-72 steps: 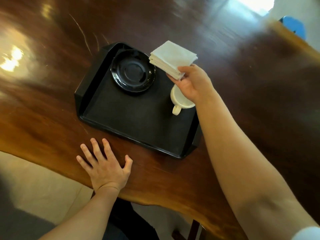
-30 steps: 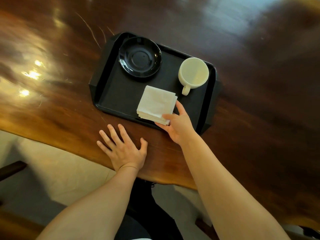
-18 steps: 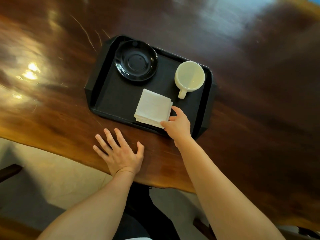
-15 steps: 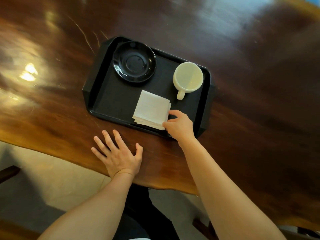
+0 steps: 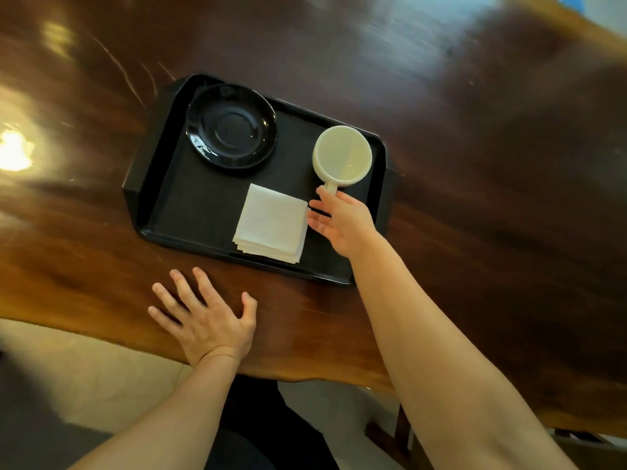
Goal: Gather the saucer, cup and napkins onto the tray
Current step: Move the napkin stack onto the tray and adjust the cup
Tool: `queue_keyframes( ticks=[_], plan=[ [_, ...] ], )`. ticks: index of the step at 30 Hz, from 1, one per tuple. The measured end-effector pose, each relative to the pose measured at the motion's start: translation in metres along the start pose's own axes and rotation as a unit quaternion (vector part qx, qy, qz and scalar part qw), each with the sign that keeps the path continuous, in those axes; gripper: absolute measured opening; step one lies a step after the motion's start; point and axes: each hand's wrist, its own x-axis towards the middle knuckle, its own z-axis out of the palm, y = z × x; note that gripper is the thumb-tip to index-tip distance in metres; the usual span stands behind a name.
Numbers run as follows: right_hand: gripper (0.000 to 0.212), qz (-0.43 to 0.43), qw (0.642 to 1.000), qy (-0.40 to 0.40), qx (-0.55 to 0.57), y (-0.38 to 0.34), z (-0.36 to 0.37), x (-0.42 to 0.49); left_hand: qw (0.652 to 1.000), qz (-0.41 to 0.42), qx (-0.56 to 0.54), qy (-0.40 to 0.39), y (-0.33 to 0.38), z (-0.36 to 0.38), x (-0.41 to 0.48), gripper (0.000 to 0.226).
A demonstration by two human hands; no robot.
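Observation:
A black tray [image 5: 190, 212] lies on the dark wooden table. In its far left corner sits a black saucer [image 5: 231, 126]. A cream cup [image 5: 342, 154] stands at the far right, its handle pointing toward me. A stack of white napkins [image 5: 271, 223] rests near the tray's front edge. My right hand [image 5: 342, 222] hovers just right of the napkins and below the cup handle, fingers apart, holding nothing. My left hand [image 5: 207, 320] lies flat and spread on the table in front of the tray.
The glossy table [image 5: 492, 198] stretches far and right, with bright reflections at the left. Its wavy front edge [image 5: 101, 330] runs just below my left hand; pale floor shows beneath. A blue object [image 5: 622, 3] peeks in at the top right corner.
My right hand carried the napkin stack from the tray's far side to its front, set it down, let go and shifted right toward the cup handle. The left hand stayed flat.

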Motion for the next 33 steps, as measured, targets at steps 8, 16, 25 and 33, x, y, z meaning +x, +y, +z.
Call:
queue_keyframes(
  ticks=[8, 16, 25, 33],
  plan=[
    [0.023, -0.01, 0.999, 0.033, 0.008, -0.005, -0.009, 0.009, 1.0, 0.001, -0.008, -0.003, 0.001, -0.003, 0.0, 0.095],
    [0.029, -0.018, 0.997, 0.072, -0.006, -0.017, -0.026, 0.013, 1.0, 0.002, -0.011, -0.001, 0.0, -0.003, 0.0, 0.095],
    [0.02, -0.024, 0.996, 0.089, 0.014, -0.023, -0.031, 0.015, 1.0, 0.004, -0.012, 0.0, 0.0, -0.002, 0.0, 0.095],
    [0.013, -0.026, 0.994, 0.104, 0.019, -0.025, -0.033, 0.016, 1.0, 0.005, -0.014, -0.002, 0.0, -0.003, 0.001, 0.094]
  ],
)
